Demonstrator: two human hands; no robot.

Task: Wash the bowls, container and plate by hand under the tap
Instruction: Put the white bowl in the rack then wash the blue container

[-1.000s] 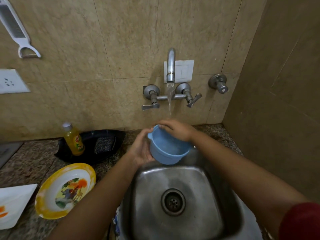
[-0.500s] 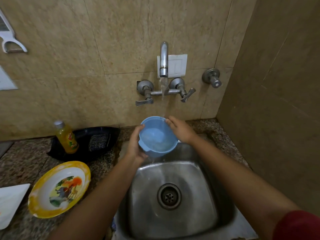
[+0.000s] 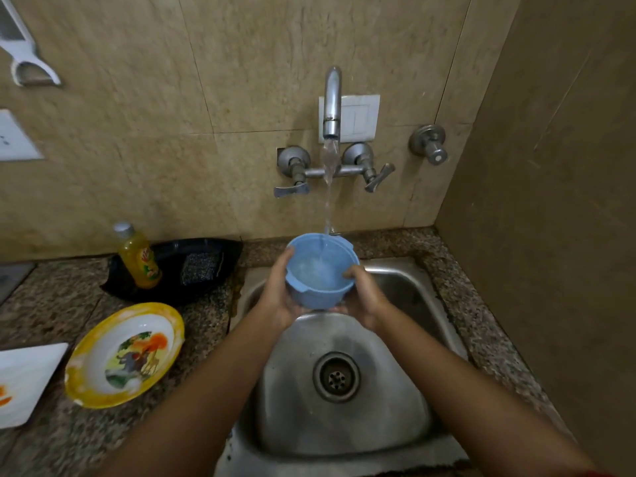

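Note:
A small blue plastic bowl (image 3: 318, 273) is held upright over the steel sink (image 3: 406, 284), under the running tap (image 3: 332, 105). Water streams into it and it holds water. My left hand (image 3: 277, 297) cups its left side and base with the thumb near the rim. My right hand (image 3: 364, 297) grips its right side, thumb over the rim. A yellow-rimmed plate (image 3: 125, 354) with a picture lies on the counter at the left. A white square dish (image 3: 24, 382) sits at the left edge.
A yellow dish-soap bottle (image 3: 139, 256) and a scrub pad (image 3: 201, 268) sit in a black tray (image 3: 172, 287) behind the plate. The granite counter (image 3: 481, 325) borders the sink. A wall stands close on the right. A peeler (image 3: 24, 49) hangs on the wall at upper left.
The blue bowl has turned from tilted to upright under the stream and now fills with water. Both hands shifted lower round its sides.

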